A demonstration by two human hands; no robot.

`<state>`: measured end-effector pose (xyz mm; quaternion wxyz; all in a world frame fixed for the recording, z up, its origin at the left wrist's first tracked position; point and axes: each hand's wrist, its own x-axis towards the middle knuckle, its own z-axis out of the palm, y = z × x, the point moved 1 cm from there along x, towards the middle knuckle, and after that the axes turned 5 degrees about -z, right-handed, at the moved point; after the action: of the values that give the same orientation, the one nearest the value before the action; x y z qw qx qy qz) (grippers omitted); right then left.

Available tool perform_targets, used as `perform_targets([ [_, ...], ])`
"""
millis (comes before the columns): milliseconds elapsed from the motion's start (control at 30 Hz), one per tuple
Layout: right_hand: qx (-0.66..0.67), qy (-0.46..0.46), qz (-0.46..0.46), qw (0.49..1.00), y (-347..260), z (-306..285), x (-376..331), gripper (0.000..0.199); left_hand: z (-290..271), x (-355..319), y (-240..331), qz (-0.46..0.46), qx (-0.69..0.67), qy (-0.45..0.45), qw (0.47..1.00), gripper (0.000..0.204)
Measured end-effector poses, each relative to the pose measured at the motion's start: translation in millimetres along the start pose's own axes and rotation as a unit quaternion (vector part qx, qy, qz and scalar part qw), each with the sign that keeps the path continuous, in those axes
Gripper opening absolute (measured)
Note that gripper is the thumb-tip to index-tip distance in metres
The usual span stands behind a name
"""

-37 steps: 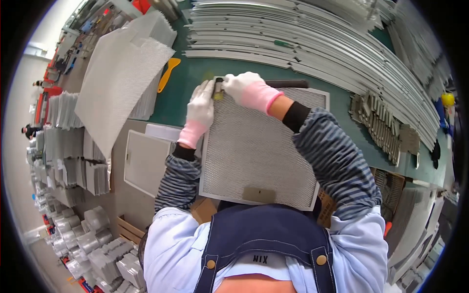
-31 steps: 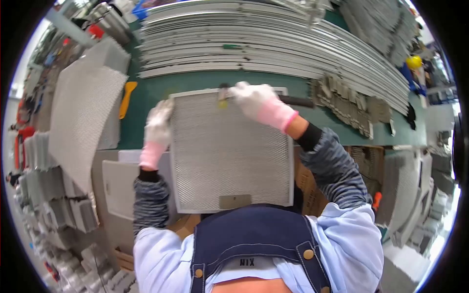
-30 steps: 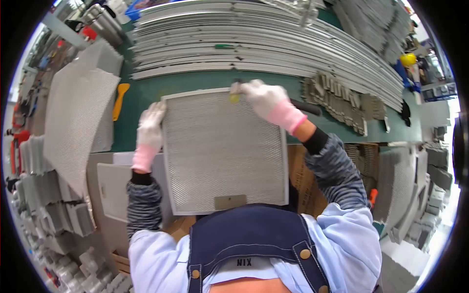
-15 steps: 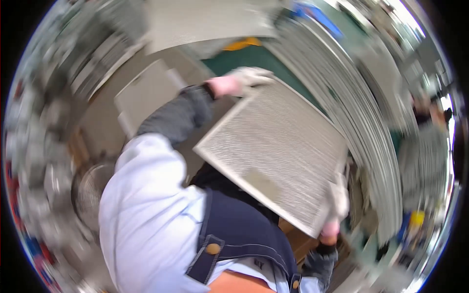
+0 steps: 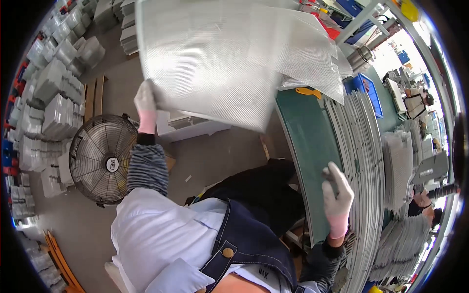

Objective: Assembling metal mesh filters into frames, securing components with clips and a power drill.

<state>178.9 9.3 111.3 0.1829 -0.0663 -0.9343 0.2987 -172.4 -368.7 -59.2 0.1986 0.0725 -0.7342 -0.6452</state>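
Note:
A square mesh panel with a thin pale rim (image 5: 215,58), slightly blurred, hangs in front of me at the far side. At its lower left corner my left hand (image 5: 146,102), in a white and pink glove, is closed on the rim. My right hand (image 5: 337,198), gloved alike, is raised over the green worktop (image 5: 303,129) with nothing in it. Its fingers are apart and half bent. Behind the panel, loose mesh sheets (image 5: 312,58) lie at the far end of the worktop, a yellow-handled cutter (image 5: 308,92) beside them.
Long metal frame strips (image 5: 359,146) lie stacked along the worktop's right side, near a blue bin (image 5: 370,93). A large floor fan (image 5: 105,158) stands left of my arm. White boxes (image 5: 190,128) sit on the floor under the panel. Several panel stacks (image 5: 63,115) line the far left.
My right hand has let go of the panel and now stands apart from it. My left hand has swung the panel away to the far left. My view has turned, bringing in the fan.

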Motion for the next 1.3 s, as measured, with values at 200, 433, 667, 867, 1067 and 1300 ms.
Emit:
perform_targets([
  [200,-0.036,-0.011,0.177,0.984,39.2,0.0,-31.7,0.032,-18.9,46.5,-162.8,-0.154,0.014,0.052,0.987,0.044],
  [433,-0.078,-0.004,0.219,0.973,60.6,-13.6,-56.1,0.027,34.0,45.1,-207.2,0.021,0.485,-0.042,0.873,0.051],
  [667,-0.273,0.171,0.274,0.906,153.0,-138.6,-124.1,0.023,185.0,-147.2,129.5,0.470,0.027,-0.449,0.760,0.024],
  [867,-0.302,0.268,0.272,0.874,247.1,-271.5,-95.8,0.022,352.3,-212.0,222.8,0.604,0.391,-0.326,0.613,0.092],
  [1067,-0.182,0.231,0.208,0.933,336.5,-308.2,-64.1,0.028,408.9,-196.2,259.3,0.500,0.385,-0.475,0.614,0.059],
  [1300,-0.253,-0.077,0.388,0.883,323.1,-329.5,-3.9,0.081,373.4,-18.0,319.2,0.426,0.090,-0.267,0.859,0.031],
])
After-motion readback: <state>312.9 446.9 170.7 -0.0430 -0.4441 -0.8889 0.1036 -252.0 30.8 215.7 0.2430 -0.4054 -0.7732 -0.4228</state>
